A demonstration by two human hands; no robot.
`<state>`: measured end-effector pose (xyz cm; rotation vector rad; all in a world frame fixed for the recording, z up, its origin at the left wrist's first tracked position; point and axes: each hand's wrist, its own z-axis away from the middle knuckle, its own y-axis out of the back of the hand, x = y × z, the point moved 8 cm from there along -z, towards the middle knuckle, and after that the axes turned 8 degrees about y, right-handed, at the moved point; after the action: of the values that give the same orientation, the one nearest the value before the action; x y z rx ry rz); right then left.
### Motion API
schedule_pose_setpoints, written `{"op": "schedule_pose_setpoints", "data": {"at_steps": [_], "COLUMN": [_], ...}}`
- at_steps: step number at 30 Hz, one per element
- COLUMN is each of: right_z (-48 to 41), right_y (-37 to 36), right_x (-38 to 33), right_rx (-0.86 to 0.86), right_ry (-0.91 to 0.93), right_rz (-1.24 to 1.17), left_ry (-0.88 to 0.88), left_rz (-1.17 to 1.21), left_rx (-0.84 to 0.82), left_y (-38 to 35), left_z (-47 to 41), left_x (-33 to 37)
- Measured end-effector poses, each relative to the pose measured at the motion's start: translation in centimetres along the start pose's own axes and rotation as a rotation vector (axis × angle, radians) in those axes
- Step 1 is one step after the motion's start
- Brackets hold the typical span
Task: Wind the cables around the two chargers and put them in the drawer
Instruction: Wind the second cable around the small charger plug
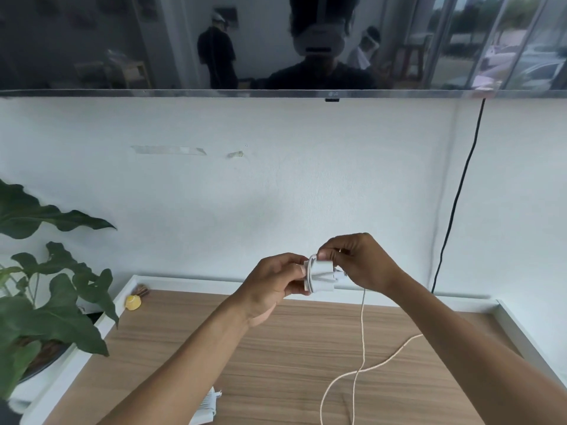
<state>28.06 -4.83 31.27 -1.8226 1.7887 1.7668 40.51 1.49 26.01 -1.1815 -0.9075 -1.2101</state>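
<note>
From my seat I see both hands raised together over the far half of a wooden tabletop (214, 332), meeting on one white charger (322, 276) that is held in the air, clear of the wood. The left hand (271, 285) grips the charger's left end with its fingers curled round it. The right hand (357, 260) pinches the upper right end, thumb and fingertips pressed on the block. I can make out loops of the white cable (362, 342) wrapped round the charger near the left-hand fingers. From the charger's right side the loose part of the cable hangs straight down to the tabletop and crosses another stretch of itself there. One stretch runs right under the right forearm, and the others run off the near edge of my view. The second charger (207, 406) lies on the near part of the tabletop, white and half hidden under the left forearm; I cannot tell how its cable lies. A leafy plant (52, 289) stands off the tabletop's left side, and a small yellow object (133, 302) sits at the far left corner. On the white wall behind are strips of tape (168, 150), a black cord (457, 194) running down on the right, and a dark television (122, 56) above.
</note>
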Motion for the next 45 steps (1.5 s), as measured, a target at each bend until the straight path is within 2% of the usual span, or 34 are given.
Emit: {"op": "schedule_pose_setpoints", "data": {"at_steps": [5,7,10,15,19,22,25,29,31,34,37,40,43,45], "right_z": [1.6,2.6,3.4,3.5,3.8,3.4,2.7,1.5,1.1,1.0,1.4,2.4,3.4,3.7], "right_y": [-2.1,-2.8,-4.0,-5.3,-5.0,-3.7,-2.4,-0.8,-0.3,-0.1,-0.6,-2.6,-3.8,-4.5], "right_x": [1.9,1.7,0.2,-0.8,-1.9,-3.3,-4.4,-4.0,-2.9,-0.9,1.6,2.7,1.4,0.5], "right_rx": [0.093,0.146,0.157,-0.007,-0.12,-0.143,-0.162,-0.128,-0.113,-0.063,-0.01,0.007,0.1,0.096], "right_ry": [-0.05,-0.04,0.042,0.082,0.066,0.082,0.114,0.076,0.021,-0.04,-0.094,-0.093,-0.047,-0.011], "right_rz": [-0.143,-0.123,0.029,0.397,0.554,0.612,0.679,0.587,0.427,0.145,-0.037,-0.068,-0.002,0.03], "left_ry": [-0.028,-0.035,-0.02,0.024,0.039,0.032,0.058,0.057,0.061,0.105,0.115,0.084,0.078,0.088], "left_rz": [0.139,0.135,0.121,0.065,-0.196,-0.347,-0.347,-0.366,-0.333,-0.188,0.001,0.134,0.16,0.154], "left_rx": [0.037,0.086,0.188,0.326,0.413,0.427,0.365,0.235,0.152,0.029,-0.054,-0.03,0.088,0.174], "left_y": [0.6,0.9,1.5,2.5,2.8,2.8,2.4,1.2,0.6,0.2,-0.2,-0.1,0.7,1.3], "left_z": [0.0,0.0,-0.1,-0.6,-0.4,0.0,0.0,0.2,0.2,0.3,0.5,0.4,0.1,-0.1], "left_x": [1.8,2.3,2.1,0.4,0.1,0.0,-0.4,0.0,0.0,-0.3,-0.2,0.7,1.1,0.8]}}
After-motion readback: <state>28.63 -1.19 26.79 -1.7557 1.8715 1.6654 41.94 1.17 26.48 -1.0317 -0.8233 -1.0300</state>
